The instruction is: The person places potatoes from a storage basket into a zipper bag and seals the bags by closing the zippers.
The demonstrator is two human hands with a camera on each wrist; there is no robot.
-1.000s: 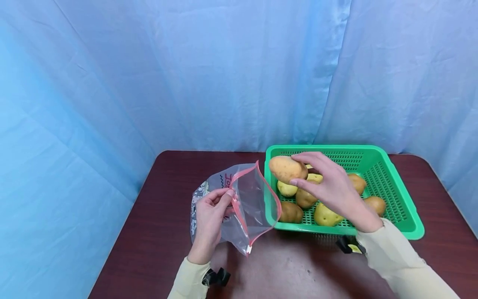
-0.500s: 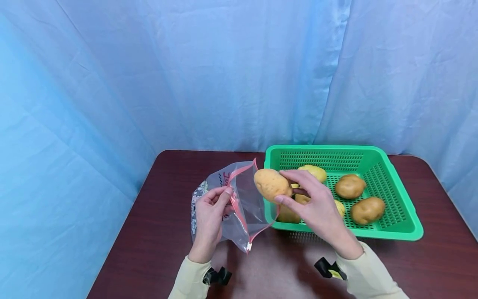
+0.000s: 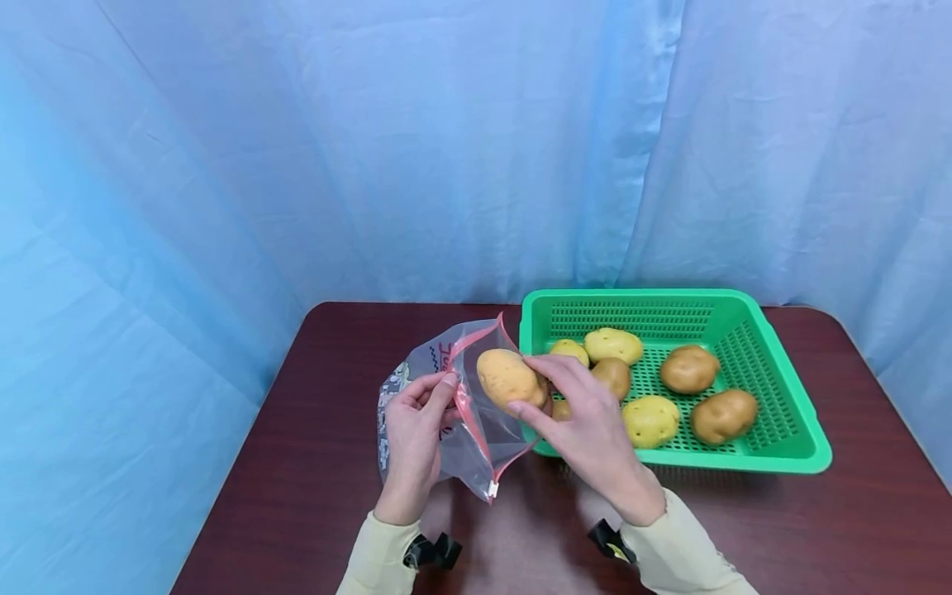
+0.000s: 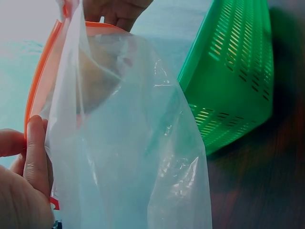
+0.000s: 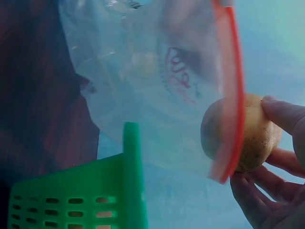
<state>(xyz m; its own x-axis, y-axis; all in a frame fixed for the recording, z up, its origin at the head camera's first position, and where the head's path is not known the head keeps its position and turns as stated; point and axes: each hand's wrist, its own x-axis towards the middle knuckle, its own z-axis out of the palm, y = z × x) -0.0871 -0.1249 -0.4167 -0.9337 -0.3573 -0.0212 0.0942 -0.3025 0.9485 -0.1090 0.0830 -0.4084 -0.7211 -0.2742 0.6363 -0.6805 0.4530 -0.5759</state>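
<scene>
My left hand (image 3: 415, 438) pinches the red-edged rim of a clear zip bag (image 3: 468, 463) with printed lettering. The bag's mouth gapes toward the right, and a white slider (image 3: 493, 489) sits at its near corner. Between the fingertips and thumb of my right hand (image 3: 587, 421) is a light brown potato (image 3: 508, 378), held at the bag's mouth. In the right wrist view, part of this potato (image 5: 257, 136) shows through the clear plastic behind the red rim. The left wrist view shows it only dimly through the bag (image 4: 152, 143).
A green slotted basket (image 3: 792, 397) stands right of the bag on the dark wood table (image 3: 297, 463). Several potatoes, some brown (image 3: 689, 368) and some yellow (image 3: 650, 421), lie in it. Blue curtains (image 3: 446, 149) hang behind the table.
My right hand has carried the potato leftward and down from above the basket to the bag's mouth. My left hand has stayed nearly still, pinching the bag's rim.
</scene>
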